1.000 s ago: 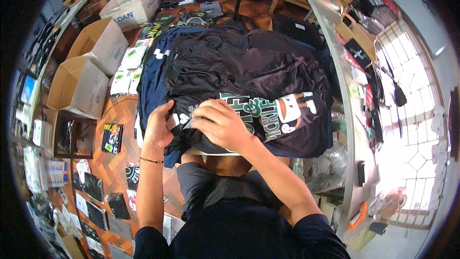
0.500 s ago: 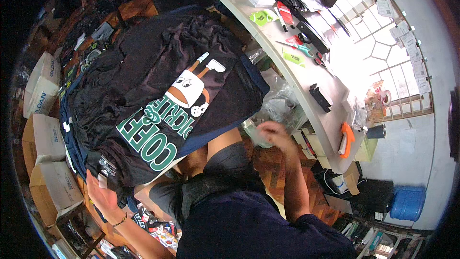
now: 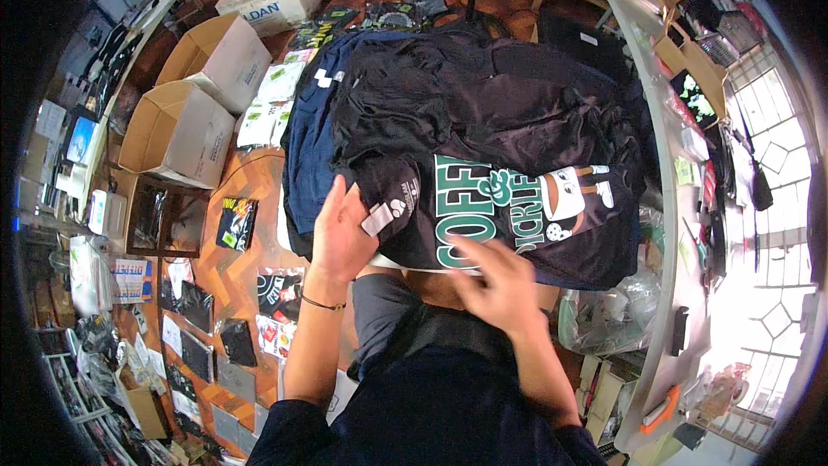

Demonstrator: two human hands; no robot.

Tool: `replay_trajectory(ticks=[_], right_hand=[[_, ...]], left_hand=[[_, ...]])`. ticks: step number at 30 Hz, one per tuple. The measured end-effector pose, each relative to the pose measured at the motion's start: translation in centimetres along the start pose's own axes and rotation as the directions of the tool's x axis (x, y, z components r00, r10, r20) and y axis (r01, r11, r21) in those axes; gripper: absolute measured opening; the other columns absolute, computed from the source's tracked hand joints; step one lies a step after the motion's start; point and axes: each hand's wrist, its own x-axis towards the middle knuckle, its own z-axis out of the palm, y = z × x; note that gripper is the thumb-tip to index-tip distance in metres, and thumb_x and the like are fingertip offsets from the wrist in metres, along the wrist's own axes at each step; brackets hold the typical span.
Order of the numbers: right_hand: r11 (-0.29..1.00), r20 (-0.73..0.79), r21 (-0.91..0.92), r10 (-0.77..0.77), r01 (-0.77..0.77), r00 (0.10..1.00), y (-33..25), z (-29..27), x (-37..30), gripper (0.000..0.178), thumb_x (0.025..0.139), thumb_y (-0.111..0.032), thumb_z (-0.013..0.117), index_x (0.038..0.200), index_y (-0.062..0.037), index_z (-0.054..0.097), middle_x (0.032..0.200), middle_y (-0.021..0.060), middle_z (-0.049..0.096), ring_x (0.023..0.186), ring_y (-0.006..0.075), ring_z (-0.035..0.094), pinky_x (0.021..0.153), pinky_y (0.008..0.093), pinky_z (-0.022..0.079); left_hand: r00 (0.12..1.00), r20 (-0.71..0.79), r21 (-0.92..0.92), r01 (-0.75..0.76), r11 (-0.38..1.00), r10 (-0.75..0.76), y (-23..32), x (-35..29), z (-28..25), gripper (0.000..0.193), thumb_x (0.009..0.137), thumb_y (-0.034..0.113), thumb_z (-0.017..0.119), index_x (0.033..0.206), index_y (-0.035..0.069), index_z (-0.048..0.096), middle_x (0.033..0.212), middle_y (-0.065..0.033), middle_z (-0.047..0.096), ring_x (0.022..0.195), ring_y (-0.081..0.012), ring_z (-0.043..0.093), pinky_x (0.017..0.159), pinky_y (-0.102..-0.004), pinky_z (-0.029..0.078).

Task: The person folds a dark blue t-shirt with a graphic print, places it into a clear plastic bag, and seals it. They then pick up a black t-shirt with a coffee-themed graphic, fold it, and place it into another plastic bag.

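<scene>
- Two bare hands work at the near edge of a stack of dark T-shirts (image 3: 483, 121) piled on a table, seen from above.
- Top item: a black printed T-shirt (image 3: 509, 198), lying flat, with large green lettering and a cartoon cup figure across its lower half. It sits at the front of the stack, directly ahead of the person's torso.
- Left hand (image 3: 343, 233): rests palm down on the left front part of the black printed T-shirt, fingers extended and lying together, touching the cloth. Thumb lies beside a small white label (image 3: 385, 214) on the shirt. Fingers are flat, not closed around anything that can be seen.
- A thin bracelet (image 3: 323, 303) circles the left wrist.
- Right hand (image 3: 498, 280): blurred, positioned over the near hem of the same shirt below the green lettering. Fingers appear spread and loose; whether they touch or pinch the cloth cannot be told.
- A navy garment (image 3: 306, 147) lies under the black shirts, its edge showing along the left side of the stack.
- Open cardboard boxes (image 3: 185, 134) stand on the floor to the left, well apart from the hands.
- Small bagged packets (image 3: 235, 223) lie scattered on the patterned floor near the table's left side.
- A long counter (image 3: 668, 233) with assorted clutter runs along the right.
</scene>
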Motion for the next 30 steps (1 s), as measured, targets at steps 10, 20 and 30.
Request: replay_trajectory(ticks=[10,20,30], right_hand=[[0.946,0.177,0.152,-0.312,0.287,0.933,1.3,10.4,6.9,0.035,0.085,-0.027,0.078,0.113,-0.0076,0.067,0.099,0.0153,0.075,0.085,0.0387,0.075,0.077,0.0481,0.061],[0.942,0.024,0.336,-0.024,0.014,0.999,1.2,9.6,6.1,0.020,0.087,-0.007,0.074,0.101,-0.0038,0.060,0.076,0.0200,0.070,0.071,0.0410,0.072,0.064,0.0455,0.056],[0.697,0.464,0.562,0.181,-0.446,0.867,1.8,7.0,7.9,0.009,0.103,-0.005,0.068,0.108,0.0007,0.071,0.086,0.0073,0.075,0.069,0.0127,0.072,0.061,0.0259,0.055]], left_hand=[[0.940,-0.332,0.094,-0.053,0.994,0.081,-1.3,-0.9,-3.9,0.018,0.107,0.012,0.064,0.124,0.010,0.062,0.105,-0.0054,0.074,0.093,-0.0210,0.073,0.079,-0.0383,0.060],[0.938,-0.326,0.134,-0.080,0.988,0.120,-3.0,0.2,-0.7,0.010,0.109,0.003,0.053,0.117,0.005,0.057,0.106,-0.0086,0.069,0.098,-0.0216,0.072,0.083,-0.0373,0.060],[0.985,-0.143,0.130,-0.075,0.989,0.094,-2.2,-0.1,-2.8,0.013,0.108,0.003,0.054,0.119,0.006,0.062,0.109,-0.0074,0.070,0.100,-0.0202,0.068,0.086,-0.0355,0.056]])
